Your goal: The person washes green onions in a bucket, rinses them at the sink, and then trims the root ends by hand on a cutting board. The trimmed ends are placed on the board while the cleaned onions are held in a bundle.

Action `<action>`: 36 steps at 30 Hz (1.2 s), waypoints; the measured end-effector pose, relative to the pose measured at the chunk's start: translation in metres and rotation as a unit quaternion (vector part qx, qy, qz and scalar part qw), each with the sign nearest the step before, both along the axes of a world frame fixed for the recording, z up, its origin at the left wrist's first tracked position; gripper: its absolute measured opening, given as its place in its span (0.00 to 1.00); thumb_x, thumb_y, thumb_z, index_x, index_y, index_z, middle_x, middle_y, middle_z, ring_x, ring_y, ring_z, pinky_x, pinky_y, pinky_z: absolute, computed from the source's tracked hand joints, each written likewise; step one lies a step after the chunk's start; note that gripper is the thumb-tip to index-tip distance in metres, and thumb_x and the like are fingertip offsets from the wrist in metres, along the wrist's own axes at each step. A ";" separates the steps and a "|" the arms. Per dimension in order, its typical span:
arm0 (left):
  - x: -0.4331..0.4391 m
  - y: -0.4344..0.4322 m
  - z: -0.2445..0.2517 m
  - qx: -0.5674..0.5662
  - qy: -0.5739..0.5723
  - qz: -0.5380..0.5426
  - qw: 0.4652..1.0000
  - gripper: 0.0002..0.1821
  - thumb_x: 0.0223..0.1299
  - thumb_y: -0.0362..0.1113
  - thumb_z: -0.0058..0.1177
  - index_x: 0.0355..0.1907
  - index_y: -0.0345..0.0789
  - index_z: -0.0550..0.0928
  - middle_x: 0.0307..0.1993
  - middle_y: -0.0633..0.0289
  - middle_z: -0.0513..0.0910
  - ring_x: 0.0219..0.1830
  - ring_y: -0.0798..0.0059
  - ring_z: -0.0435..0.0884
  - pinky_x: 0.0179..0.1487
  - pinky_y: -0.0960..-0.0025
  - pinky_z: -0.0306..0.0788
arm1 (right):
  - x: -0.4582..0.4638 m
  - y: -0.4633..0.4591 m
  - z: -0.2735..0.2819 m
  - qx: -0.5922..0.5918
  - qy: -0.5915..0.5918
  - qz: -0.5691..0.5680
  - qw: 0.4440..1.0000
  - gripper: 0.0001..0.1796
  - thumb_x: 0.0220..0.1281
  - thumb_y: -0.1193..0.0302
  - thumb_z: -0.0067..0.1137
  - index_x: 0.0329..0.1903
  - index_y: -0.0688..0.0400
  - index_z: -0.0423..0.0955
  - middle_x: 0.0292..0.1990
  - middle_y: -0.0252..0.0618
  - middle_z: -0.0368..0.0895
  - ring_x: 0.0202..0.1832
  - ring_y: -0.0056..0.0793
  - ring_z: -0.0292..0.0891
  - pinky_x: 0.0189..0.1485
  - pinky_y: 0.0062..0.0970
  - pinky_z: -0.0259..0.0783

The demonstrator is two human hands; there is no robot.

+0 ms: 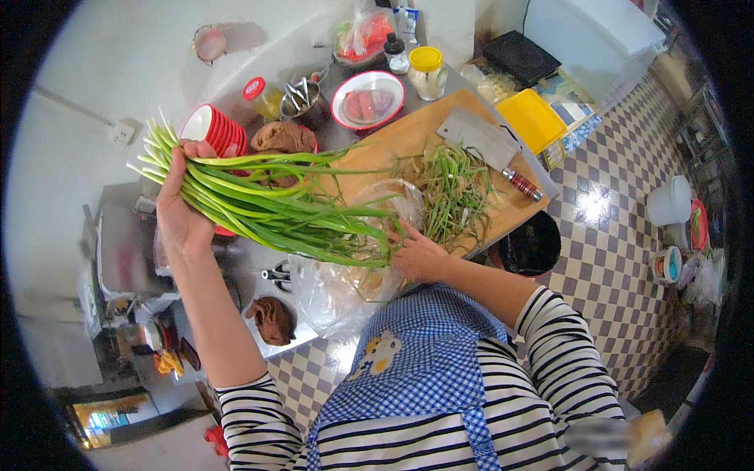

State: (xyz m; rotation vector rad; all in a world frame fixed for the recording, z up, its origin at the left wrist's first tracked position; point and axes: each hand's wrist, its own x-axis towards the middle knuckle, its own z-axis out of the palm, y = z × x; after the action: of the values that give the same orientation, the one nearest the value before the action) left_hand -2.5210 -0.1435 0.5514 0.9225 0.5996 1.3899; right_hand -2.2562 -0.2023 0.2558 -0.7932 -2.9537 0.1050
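Note:
My left hand [188, 206] is closed around a large bunch of green onions [277, 203] near their white root ends, holding it raised to the left of the cutting board. The leafy tips reach right to my right hand [415, 250], whose fingers touch them; its grip is partly hidden. Behind the tips lies a clear plastic bag [347, 294]. On the wooden cutting board [377, 153] is a pile of trimmed roots and leaf scraps [456, 197]. A cleaver [483, 138] with a reddish handle rests beside the pile, along the board's far right side.
Stacked red-rimmed bowls [215, 129], a covered red-rimmed dish [368, 100] and a yellow-lidded jar [427, 73] stand behind the board. Scissors [278, 275] and a brown cloth [272, 321] lie at the left. A black bin [530, 242] stands below the board's right edge.

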 end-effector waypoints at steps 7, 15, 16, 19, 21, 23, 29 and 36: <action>0.004 0.027 0.017 -0.012 -0.066 -0.052 0.996 0.08 0.67 0.36 0.43 0.40 0.35 0.74 0.37 0.63 0.78 0.45 0.72 0.78 0.65 0.48 0.59 | 0.012 -0.016 0.059 -0.112 0.178 -0.087 0.974 0.19 0.45 0.68 0.55 0.44 0.57 0.75 0.42 0.39 0.75 0.48 0.41 0.71 0.55 0.37 0.65; 0.021 0.038 -0.016 -0.023 -0.142 -0.041 0.989 0.08 0.66 0.34 0.44 0.45 0.36 0.71 0.33 0.66 0.77 0.40 0.72 0.78 0.63 0.49 0.62 | 0.074 -0.028 0.148 -0.016 0.417 -0.428 0.802 0.08 0.46 0.78 0.55 0.33 0.60 0.75 0.28 0.41 0.77 0.27 0.37 0.75 0.30 0.32 0.72; 0.022 0.039 -0.021 -0.011 -0.143 -0.057 0.988 0.07 0.66 0.34 0.43 0.44 0.37 0.71 0.32 0.66 0.76 0.41 0.72 0.78 0.63 0.50 0.62 | 0.078 -0.026 0.165 -0.003 0.457 -0.412 0.788 0.07 0.47 0.78 0.56 0.33 0.60 0.75 0.28 0.41 0.77 0.27 0.35 0.75 0.30 0.30 0.72; 0.028 0.034 -0.032 0.002 -0.165 -0.101 0.981 0.07 0.65 0.34 0.44 0.44 0.38 0.71 0.32 0.67 0.76 0.40 0.73 0.77 0.62 0.50 0.62 | 0.070 -0.013 0.217 0.006 0.543 -0.343 0.766 0.06 0.51 0.80 0.56 0.34 0.61 0.75 0.30 0.41 0.77 0.27 0.29 0.75 0.29 0.25 0.70; 0.030 0.028 -0.036 0.006 -0.168 -0.107 0.980 0.08 0.64 0.35 0.47 0.44 0.39 0.70 0.31 0.69 0.75 0.39 0.75 0.76 0.62 0.51 0.61 | 0.061 -0.003 0.240 -0.026 0.562 -0.275 0.779 0.05 0.53 0.80 0.56 0.34 0.61 0.75 0.29 0.41 0.76 0.26 0.27 0.74 0.29 0.23 0.70; 0.038 0.025 -0.039 0.034 -0.159 -0.129 0.978 0.10 0.63 0.37 0.48 0.45 0.40 0.70 0.33 0.71 0.75 0.38 0.77 0.75 0.62 0.53 0.60 | 0.054 0.011 0.252 -0.086 0.554 -0.231 0.795 0.06 0.53 0.80 0.56 0.35 0.61 0.75 0.30 0.41 0.77 0.27 0.28 0.74 0.30 0.23 0.70; 0.055 0.012 -0.032 0.040 -0.223 -0.159 0.961 0.08 0.60 0.32 0.51 0.38 0.41 0.67 0.26 0.74 0.69 0.32 0.78 0.71 0.59 0.53 0.62 | 0.069 0.052 0.252 -0.179 0.573 -0.157 0.784 0.08 0.55 0.77 0.57 0.39 0.62 0.77 0.32 0.39 0.79 0.30 0.22 0.74 0.33 0.21 0.69; 0.058 0.001 -0.029 0.079 -0.249 -0.214 0.941 0.11 0.57 0.26 0.52 0.32 0.44 0.65 0.22 0.76 0.68 0.28 0.83 0.69 0.58 0.56 0.60 | 0.102 0.056 0.265 -0.228 0.603 -0.190 0.741 0.07 0.56 0.78 0.58 0.39 0.61 0.78 0.31 0.29 0.76 0.28 0.10 0.68 0.30 0.14 0.65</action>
State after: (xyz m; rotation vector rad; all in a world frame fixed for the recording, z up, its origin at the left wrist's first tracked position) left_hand -2.4627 -0.1424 0.5228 0.7284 -0.0980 1.2139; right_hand -2.1544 -0.1462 0.5213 -0.8564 -1.4920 0.9290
